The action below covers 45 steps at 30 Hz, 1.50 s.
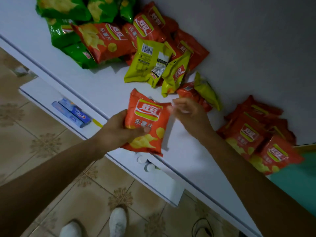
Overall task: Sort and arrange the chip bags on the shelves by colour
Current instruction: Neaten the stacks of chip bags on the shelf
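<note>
Near the shelf (106,86) edge, a red chip bag (148,117) is gripped by the left hand (118,132); the right hand (188,112), fingers slack and empty, is shown between it and the red pile (253,135).

Single head-worn wide-angle view, close range, pitched steeply down and forward over the white shelf (102,86), whose front edge runs diagonally upper left to lower right; floor (42,134) and shoes (118,221) at the frame bottom.
</note>
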Tool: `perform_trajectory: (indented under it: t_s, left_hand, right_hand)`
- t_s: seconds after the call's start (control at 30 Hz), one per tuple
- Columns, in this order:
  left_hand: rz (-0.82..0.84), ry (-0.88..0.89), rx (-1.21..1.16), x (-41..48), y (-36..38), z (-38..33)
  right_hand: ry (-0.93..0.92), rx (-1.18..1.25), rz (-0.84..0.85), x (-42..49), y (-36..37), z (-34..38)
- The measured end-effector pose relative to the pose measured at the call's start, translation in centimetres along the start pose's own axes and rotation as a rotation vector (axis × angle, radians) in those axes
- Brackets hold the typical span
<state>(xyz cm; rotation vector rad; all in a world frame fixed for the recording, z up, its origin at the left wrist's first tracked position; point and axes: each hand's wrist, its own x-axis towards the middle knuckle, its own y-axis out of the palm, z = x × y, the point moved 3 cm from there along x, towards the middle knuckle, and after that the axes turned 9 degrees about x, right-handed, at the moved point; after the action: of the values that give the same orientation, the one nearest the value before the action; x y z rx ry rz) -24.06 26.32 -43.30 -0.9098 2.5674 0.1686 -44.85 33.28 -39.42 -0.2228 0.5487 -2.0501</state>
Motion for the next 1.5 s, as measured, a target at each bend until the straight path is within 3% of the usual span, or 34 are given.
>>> perform_trajectory:
  t_s: [0.07,0.17,0.27,0.4,0.5,0.6,0.77,0.9,1.0,1.13,1.27,1.4,1.5]
  left_hand:
    - [-0.113,-0.018,-0.056,-0.3,-0.3,0.7]
    - [-0.162,-0.030,-0.057,-0.9,-0.4,1.1]
    - [-0.170,-0.044,-0.068,-1.3,0.0,1.5]
    - [-0.241,-0.028,-0.127,-2.5,0.4,2.0]
    - [-0.243,-0.004,-0.154,-3.8,0.7,1.7]
    - [-0.245,0.015,-0.122,-5.6,0.7,0.9]
    - [-0.314,0.009,-0.087,-8.0,0.0,-0.1]
    - [-0.284,0.008,-0.117,-11.0,0.7,-0.9]
    - [-0.246,0.014,-0.158,-15.1,1.2,-1.8]
    - [-0.162,0.079,-0.213,-21.1,2.6,-4.1]
    - [-0.121,0.047,-0.192,-27.6,3.5,-4.8]
    - [-0.027,-0.048,-0.134,-31.3,3.4,-3.9]
    - [0.107,-0.062,-0.072,-33.3,4.2,-4.0]
  right_hand:
    - [-0.017,-0.251,-0.262,1.5,-2.3,-2.5]
    - [0.034,-0.601,-0.266,3.9,-4.1,-5.4]
    - [0.125,-0.662,-0.185,5.2,-3.9,-6.7]
    - [0.021,-0.638,-0.342,5.0,-4.0,-5.4]
    - [0.027,-0.505,-0.474,2.5,-4.5,-3.4]
    - [0.232,-0.139,-0.505,-0.5,-4.7,-2.6]
    - [0.520,0.476,-0.362,-7.0,-3.9,1.4]
    - [0.454,0.659,-0.229,-15.0,-2.3,6.9]
    - [0.230,0.409,-0.279,-21.7,-0.2,10.7]
    - [-0.134,-0.237,-0.302,-29.1,4.7,14.9]
    - [-0.105,-0.208,-0.207,-34.9,6.8,17.7]
    - [-0.178,-0.509,-0.006,-39.6,6.5,18.8]
    - [-0.261,-0.645,-0.143,-42.3,5.5,19.2]
